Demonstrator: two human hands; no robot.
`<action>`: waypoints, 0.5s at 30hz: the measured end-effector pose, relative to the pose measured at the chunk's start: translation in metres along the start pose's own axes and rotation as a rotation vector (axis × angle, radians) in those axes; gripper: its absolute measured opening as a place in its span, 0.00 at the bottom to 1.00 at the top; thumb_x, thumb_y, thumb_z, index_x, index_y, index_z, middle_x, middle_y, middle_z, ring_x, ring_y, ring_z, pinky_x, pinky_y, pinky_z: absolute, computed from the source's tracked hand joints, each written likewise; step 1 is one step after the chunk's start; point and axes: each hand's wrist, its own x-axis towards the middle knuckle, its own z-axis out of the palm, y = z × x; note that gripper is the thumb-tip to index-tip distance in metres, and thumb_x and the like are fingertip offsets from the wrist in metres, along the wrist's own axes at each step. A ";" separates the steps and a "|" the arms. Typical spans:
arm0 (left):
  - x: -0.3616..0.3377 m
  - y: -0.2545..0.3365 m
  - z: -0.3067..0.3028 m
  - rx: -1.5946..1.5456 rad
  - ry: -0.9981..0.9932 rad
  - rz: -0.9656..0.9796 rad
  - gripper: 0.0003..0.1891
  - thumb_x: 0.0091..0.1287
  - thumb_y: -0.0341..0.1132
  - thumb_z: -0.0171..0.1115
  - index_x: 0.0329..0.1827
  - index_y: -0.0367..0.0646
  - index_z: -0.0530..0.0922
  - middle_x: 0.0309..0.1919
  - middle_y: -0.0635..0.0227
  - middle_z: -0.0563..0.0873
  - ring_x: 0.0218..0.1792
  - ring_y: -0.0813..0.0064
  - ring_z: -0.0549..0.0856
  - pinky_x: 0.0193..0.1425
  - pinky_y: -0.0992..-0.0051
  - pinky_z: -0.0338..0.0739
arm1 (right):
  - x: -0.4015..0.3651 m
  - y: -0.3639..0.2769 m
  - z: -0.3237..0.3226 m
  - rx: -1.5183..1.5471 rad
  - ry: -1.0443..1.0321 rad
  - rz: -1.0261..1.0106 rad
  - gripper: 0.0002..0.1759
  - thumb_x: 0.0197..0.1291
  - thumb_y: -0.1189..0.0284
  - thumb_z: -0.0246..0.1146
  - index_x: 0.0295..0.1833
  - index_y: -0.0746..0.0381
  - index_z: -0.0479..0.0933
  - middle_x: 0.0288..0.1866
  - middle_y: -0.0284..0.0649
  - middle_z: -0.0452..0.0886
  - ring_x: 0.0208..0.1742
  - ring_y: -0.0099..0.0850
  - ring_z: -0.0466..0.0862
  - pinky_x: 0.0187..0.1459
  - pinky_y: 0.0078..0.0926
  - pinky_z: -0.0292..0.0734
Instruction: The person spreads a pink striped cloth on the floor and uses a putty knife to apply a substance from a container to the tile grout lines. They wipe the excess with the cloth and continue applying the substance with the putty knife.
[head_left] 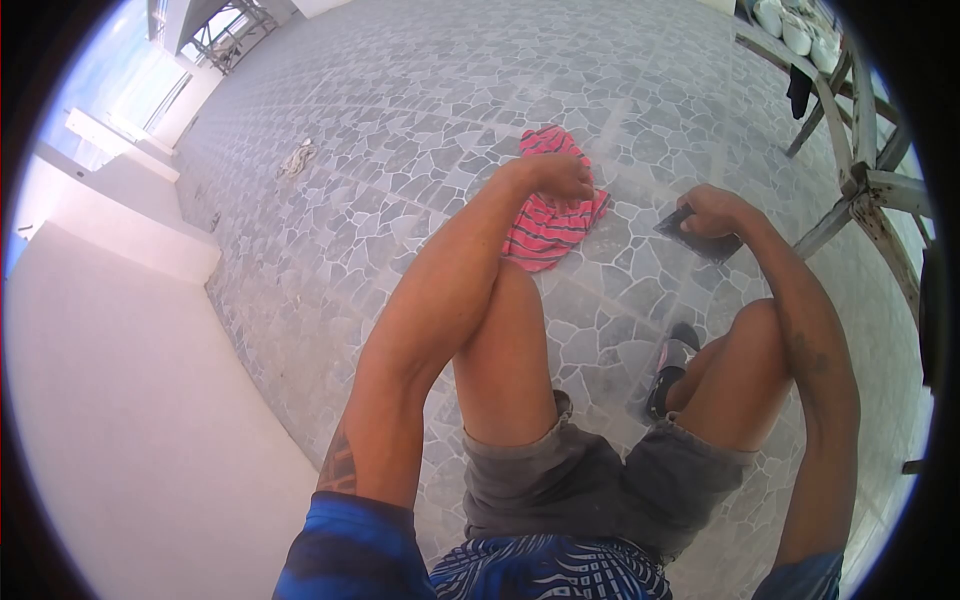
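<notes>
My left hand (562,178) is closed, its fingers curled at the middle of a pink cloth (548,240) with dark stripes. The cloth spreads out above and below the hand, over the stone-patterned floor. In my right hand (712,211) is a dark, flat piece (708,244) with straight edges and a pointed corner, gripped along its upper side. It is close over the floor, and I cannot tell exactly what tool it is. My knees are bent, with both forearms reaching forward past them.
Grey floor tiles (400,160) with pale joints stretch ahead. A low white wall (130,380) runs along the left. Wooden trestle legs (850,180) stand at right, with white sacks (795,32) behind. A pale crumpled bundle (297,158) lies on the floor further off.
</notes>
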 end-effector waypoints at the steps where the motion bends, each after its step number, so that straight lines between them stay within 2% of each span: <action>1: 0.000 0.000 0.000 0.005 -0.003 -0.007 0.17 0.71 0.44 0.57 0.51 0.41 0.83 0.41 0.61 0.90 0.41 0.68 0.92 0.45 0.67 0.86 | 0.000 0.000 0.000 -0.001 0.004 -0.002 0.23 0.54 0.68 0.68 0.55 0.68 0.82 0.47 0.59 0.85 0.53 0.52 0.85 0.55 0.42 0.78; 15: 0.002 -0.003 0.001 -0.013 -0.001 -0.002 0.17 0.71 0.45 0.58 0.52 0.41 0.83 0.42 0.61 0.90 0.41 0.67 0.92 0.46 0.67 0.86 | -0.002 -0.006 -0.005 -0.001 -0.051 0.037 0.24 0.55 0.68 0.69 0.57 0.68 0.81 0.51 0.59 0.85 0.56 0.52 0.84 0.58 0.42 0.77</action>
